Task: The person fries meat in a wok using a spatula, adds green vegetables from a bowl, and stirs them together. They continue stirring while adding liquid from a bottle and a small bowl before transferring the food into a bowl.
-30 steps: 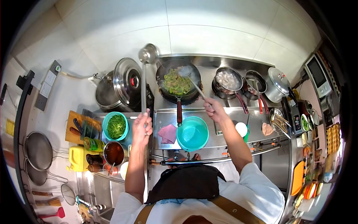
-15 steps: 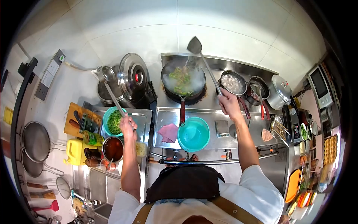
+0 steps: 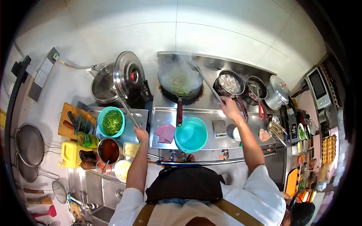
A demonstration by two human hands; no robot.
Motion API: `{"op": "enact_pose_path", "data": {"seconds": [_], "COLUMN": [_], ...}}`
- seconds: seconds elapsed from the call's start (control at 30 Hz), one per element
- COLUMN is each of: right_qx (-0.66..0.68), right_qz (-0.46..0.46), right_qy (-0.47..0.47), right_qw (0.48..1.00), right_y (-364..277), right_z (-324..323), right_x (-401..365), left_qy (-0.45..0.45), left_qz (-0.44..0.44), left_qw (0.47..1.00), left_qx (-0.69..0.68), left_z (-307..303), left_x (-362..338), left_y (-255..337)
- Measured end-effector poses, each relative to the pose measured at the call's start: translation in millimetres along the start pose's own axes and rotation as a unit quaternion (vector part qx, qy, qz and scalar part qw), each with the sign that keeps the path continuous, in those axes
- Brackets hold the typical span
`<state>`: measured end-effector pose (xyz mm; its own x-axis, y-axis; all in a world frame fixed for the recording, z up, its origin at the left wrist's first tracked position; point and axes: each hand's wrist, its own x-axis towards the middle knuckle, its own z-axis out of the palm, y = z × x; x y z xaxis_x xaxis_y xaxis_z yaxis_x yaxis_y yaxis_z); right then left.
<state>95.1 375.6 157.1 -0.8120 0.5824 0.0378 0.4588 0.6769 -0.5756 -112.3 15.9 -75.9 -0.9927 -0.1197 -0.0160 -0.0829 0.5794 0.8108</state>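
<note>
Spatula [image 3: 207,84] in right fingers [image 3: 226,103], ladle [image 3: 126,109] in left fingers [image 3: 140,132]

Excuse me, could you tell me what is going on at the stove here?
A person stands at the stove with a tool in each hand. The right hand holds a spatula whose blade is down in the steaming wok of greens. The left hand holds a long ladle that reaches toward the big pot beside its tilted lid.

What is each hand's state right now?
Left hand: closed, holding the ladle.
Right hand: closed, holding the spatula.
</note>
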Motion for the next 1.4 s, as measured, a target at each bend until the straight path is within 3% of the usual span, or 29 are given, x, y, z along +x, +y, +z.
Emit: {"op": "enact_pose_path", "data": {"seconds": [0.03, 0.1, 0.2, 0.27, 0.3, 0.37, 0.4, 0.47, 0.5, 0.57, 0.6, 0.67, 0.77, 0.83, 0.93, 1.0, 1.03, 1.1, 1.13, 1.17, 1.23, 1.4], "right_qx": [-0.123, -0.238, -0.292, -0.367, -0.368, -0.334, -0.334, -0.285, -0.283, -0.164, -0.061, 0.042, -0.078, -0.143, -0.109, 0.000, -0.001, 0.034, 0.041, 0.040, -0.097, -0.152], "right_qz": [-0.042, -0.026, -0.065, -0.089, -0.091, -0.121, -0.123, -0.103, -0.105, -0.084, 0.068, 0.125, 0.149, 0.131, 0.175, 0.141, 0.140, 0.039, 0.030, 0.030, 0.045, 0.081], "right_qy": [-0.013, -0.072, -0.103, -0.184, -0.185, -0.212, -0.214, -0.173, -0.173, -0.157, -0.227, -0.237, -0.282, -0.316, -0.365, -0.342, -0.340, -0.279, -0.301, -0.302, -0.306, -0.330], "right_qw": [0.991, 0.968, 0.948, 0.907, 0.907, 0.911, 0.910, 0.937, 0.938, 0.970, 0.970, 0.963, 0.945, 0.929, 0.908, 0.929, 0.930, 0.959, 0.952, 0.952, 0.946, 0.928], "right_y": [4, -15, -33, -41, -44, -45, -43, -29, -18, -5, -40, -46, -76, -62, -38, -32, -33, -31, -40, -51, -67, -43], "right_z": [-4, -33, -54, -55, -50, -25, -4, 43, 55, 67, 33, -5, -62, -68, -38, -3, 9, 33, 21, 3, -28, -39], "right_x": [6, 16, 35, 53, 59, 72, 80, 93, 98, 109, 95, 101, 121, 155, 193, 199, 197, 179, 168, 165, 163, 210], "left_qy": [-0.010, 0.016, -0.001, -0.018, -0.017, 0.064, 0.065, 0.062, 0.064, 0.010, 0.004, -0.016, -0.037, -0.065, -0.103, -0.129, -0.128, -0.167, -0.165, -0.168, -0.171, -0.212], "left_qz": [-0.010, -0.001, -0.044, -0.070, -0.072, 0.044, 0.041, 0.140, 0.141, 0.177, 0.168, 0.166, 0.172, 0.146, 0.132, 0.127, 0.128, 0.101, 0.101, 0.090, 0.078, 0.055], "left_qw": [1.000, 0.999, 0.993, 0.990, 0.990, 0.989, 0.989, 0.988, 0.987, 0.984, 0.986, 0.985, 0.982, 0.980, 0.977, 0.974, 0.974, 0.973, 0.973, 0.968, 0.962, 0.970], "left_qx": [0.028, 0.049, 0.113, 0.124, 0.123, 0.129, 0.130, 0.030, 0.031, -0.012, -0.019, -0.045, -0.072, -0.114, -0.131, -0.136, -0.137, -0.124, -0.125, -0.162, -0.198, -0.106], "left_z": [6, 19, 11, 8, 8, 9, 11, 13, 11, -1, -6, -14, -22, -25, -18, -11, -12, -16, -14, -12, -14, -26], "left_x": [2, 7, 0, -4, -8, -17, -20, -27, -33, -48, -55, -67, -82, -91, -99, -103, -103, -105, -104, -102, -105, -105], "left_y": [-14, -35, -25, -17, -14, -10, -9, -6, 1, 25, 33, 37, 39, 41, 41, 36, 39, 41, 34, 26, 22, 34]}}
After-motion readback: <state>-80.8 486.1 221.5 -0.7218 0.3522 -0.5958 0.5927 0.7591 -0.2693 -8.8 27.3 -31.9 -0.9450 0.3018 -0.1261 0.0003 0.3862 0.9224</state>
